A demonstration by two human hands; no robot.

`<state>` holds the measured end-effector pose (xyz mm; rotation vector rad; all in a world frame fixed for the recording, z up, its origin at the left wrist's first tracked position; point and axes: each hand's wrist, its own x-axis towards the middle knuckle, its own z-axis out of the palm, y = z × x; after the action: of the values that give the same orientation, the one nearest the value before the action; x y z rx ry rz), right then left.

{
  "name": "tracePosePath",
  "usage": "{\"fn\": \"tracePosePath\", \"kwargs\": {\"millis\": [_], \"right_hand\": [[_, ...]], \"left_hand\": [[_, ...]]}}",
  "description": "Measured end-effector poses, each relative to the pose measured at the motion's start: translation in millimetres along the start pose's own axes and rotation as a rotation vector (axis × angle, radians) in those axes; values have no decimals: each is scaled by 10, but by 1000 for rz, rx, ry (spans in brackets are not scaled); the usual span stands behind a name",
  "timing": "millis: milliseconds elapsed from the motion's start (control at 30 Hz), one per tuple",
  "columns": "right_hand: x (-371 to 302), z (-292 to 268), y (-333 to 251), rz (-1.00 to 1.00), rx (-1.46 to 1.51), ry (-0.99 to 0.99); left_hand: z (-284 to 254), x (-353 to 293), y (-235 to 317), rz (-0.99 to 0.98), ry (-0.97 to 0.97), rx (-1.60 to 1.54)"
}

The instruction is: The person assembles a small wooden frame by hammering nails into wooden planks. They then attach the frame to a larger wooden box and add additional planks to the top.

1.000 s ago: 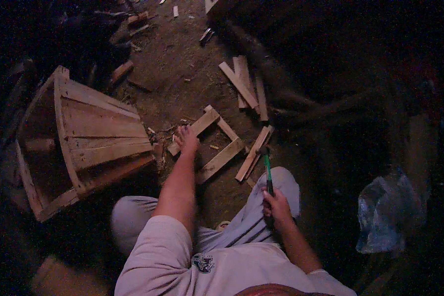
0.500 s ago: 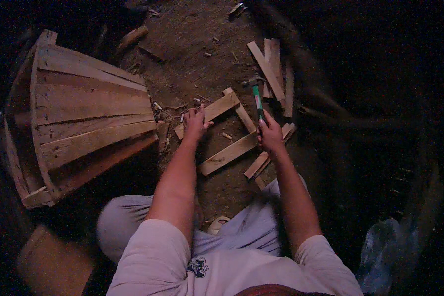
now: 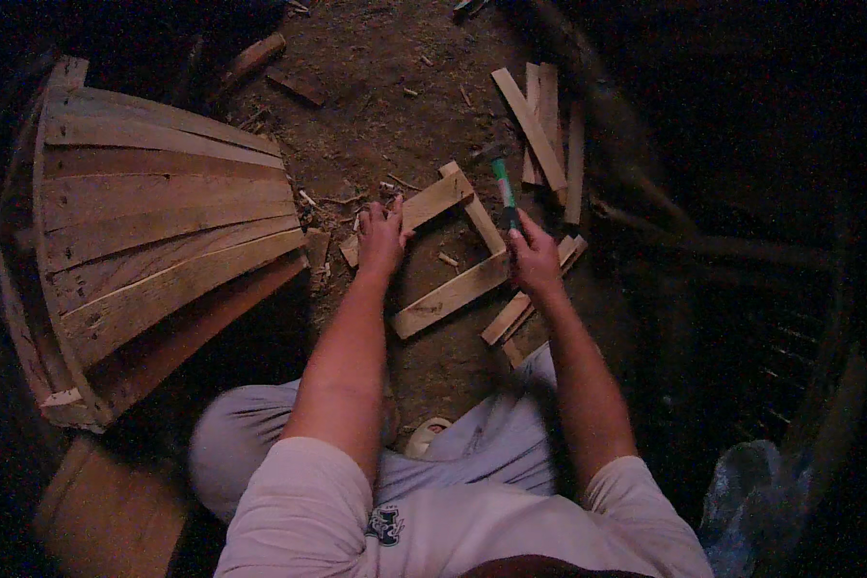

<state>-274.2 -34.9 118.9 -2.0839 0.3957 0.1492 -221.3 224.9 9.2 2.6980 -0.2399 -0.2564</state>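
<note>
My right hand [image 3: 534, 258] grips a claw hammer [image 3: 503, 180] by its dark grip; the shaft is green and the metal head points away from me. Below that hand, a three-sided wooden frame [image 3: 480, 220] lies on the dirt floor: two parallel boards joined by a narrower slat on the right. Fingers apart, my left hand [image 3: 382, 237] is over the left end of the frame's far board [image 3: 437, 201]. Nothing can be made out in it. Small light wood bits lie around its fingertips. The near board [image 3: 451, 294] slants between my forearms.
A large slatted wooden crate [image 3: 169, 207] stands on the left. Loose planks [image 3: 535, 135] lie at the far right, and shorter wood pieces [image 3: 520, 310] rest by my right knee. Clear plastic [image 3: 756, 501] sits at lower right, a brown board-like piece [image 3: 111, 511] at lower left.
The view has shifted slightly. My left fingers have drawn in a little over the board's end. The hammer stays in my right hand at nearly the same place.
</note>
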Motion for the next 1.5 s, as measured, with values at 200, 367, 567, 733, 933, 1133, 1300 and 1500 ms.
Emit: {"fn": "tracePosePath", "kwargs": {"millis": [200, 367, 567, 733, 933, 1133, 1300, 1500], "right_hand": [[-137, -25, -173, -54, -160, 79], [-213, 27, -257, -110, -154, 208], [-238, 51, -196, -58, -443, 96], [-302, 108, -68, -88, -466, 220], [-345, 260, 123, -53, -561, 134], [-375, 233, 202, -141, -616, 160], [-351, 281, 233, 50, -639, 86], [-447, 335, 385, -75, -796, 27]], "left_hand": [[-32, -13, 96, -19, -88, -44], [-50, 2, 145, -21, -38, -8], [-70, 40, 245, -45, -39, 13], [-50, 39, 221, -35, -37, 47], [-79, 53, 259, -88, -73, 14], [-99, 54, 320, -35, -40, 29], [-75, 99, 317, -6, 23, 68], [-81, 86, 347, -41, -36, 36]]}}
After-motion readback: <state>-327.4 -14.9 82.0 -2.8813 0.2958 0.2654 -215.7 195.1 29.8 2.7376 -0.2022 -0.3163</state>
